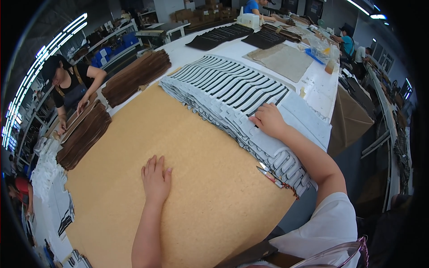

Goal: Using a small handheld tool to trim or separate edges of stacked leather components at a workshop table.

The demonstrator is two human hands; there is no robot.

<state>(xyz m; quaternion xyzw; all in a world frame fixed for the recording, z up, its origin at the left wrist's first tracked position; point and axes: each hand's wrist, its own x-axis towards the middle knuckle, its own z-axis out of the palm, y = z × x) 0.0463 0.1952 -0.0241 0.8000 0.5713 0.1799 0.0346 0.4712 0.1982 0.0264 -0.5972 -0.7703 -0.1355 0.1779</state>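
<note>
My left hand [156,178] lies palm down on a large tan paper sheet [134,129], fingers apart. My right hand [268,118] rests on a tall stack of pale grey cut pieces [232,116], its fingers slightly bent and thumb apart, touching the top. The top layer has rows of long wavy slots showing dark underneath, and a plain pale panel [313,125] lies at its right. A pair of metal snips [268,175] sits by the near end of the stack, left of my right forearm.
A co-worker [67,89] handles brown stacks [82,136] at the left; another brown stack [136,76] lies behind. Dark pieces [214,35], a beige sheet [279,60] and a blue tray [315,56] sit farther back. Several other people work around. A railed bench [386,111] runs along the right.
</note>
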